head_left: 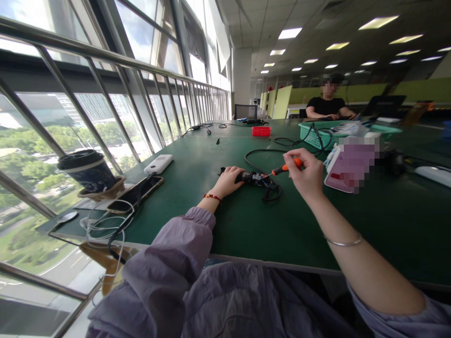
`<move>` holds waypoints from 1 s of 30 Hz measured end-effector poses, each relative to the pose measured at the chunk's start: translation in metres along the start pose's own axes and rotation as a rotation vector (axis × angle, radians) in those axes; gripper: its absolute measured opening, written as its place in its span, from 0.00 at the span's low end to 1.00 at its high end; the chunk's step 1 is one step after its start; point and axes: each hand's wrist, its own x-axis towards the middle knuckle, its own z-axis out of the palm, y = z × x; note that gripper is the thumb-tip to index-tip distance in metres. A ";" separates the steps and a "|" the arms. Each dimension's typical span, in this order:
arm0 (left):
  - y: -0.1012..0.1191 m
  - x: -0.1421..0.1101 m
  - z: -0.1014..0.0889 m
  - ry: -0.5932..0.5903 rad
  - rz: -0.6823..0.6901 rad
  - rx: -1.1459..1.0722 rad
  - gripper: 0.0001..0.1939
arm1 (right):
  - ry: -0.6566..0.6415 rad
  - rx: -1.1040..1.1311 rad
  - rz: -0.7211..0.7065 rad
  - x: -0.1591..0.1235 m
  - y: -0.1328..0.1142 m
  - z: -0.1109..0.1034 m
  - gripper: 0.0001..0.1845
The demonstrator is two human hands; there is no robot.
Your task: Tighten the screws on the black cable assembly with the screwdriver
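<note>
Left hand (230,182): palm down, fingers curled closed over one end of the black device (252,178), which lies on the surface (246,225). Right hand (306,172): closed around the orange-and-black screwdriver (282,169), its thin shaft angled down at the device's other end. Black cable (262,151) loops beyond the device, smooth and flexible. Just right of the right hand, a pink, flat-faced case (352,166) stands tilted; part of it is blurred, contents not readable. Beyond that hand, a green perforated plastic basket (313,136) holds whitish, crinkled plastic packaging (347,127); dark cabling crosses its rim. Farther out, ahead of both hands, a small red rectangular bin (261,131); contents cannot be made out. Left of the left hand: white rounded power bank (158,164), dark phone (136,195) with cord across it, and a lidded paper cup (92,176) seated in a brown molded holder (112,188); drink hidden by lid. Surface is dark green, matte with faint sheen. Room: polished metal railing (105,56) and slanted windows at far left; a person (327,103) in black seated beyond the basket, near pale green partitions (283,101).
</note>
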 end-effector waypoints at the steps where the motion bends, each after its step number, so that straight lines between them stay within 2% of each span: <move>1: 0.000 0.000 0.000 -0.001 -0.001 -0.002 0.22 | 0.000 0.012 -0.013 0.000 0.000 0.000 0.10; 6: 0.000 0.000 0.000 0.001 0.000 0.002 0.22 | 0.005 0.063 -0.071 0.000 0.001 0.002 0.14; 12: 0.001 0.000 0.000 -0.007 -0.004 0.016 0.22 | -0.034 0.038 0.056 0.000 0.000 -0.001 0.12; 20: 0.001 0.000 -0.001 -0.007 -0.004 0.018 0.21 | 0.015 0.074 -0.075 0.000 0.002 0.002 0.14; 26: 0.000 0.000 0.000 -0.005 -0.001 0.006 0.22 | -0.031 0.015 0.050 0.001 0.000 0.000 0.10; 30: 0.000 0.000 0.000 -0.004 -0.001 0.020 0.22 | -0.032 0.037 0.023 0.002 0.000 -0.001 0.10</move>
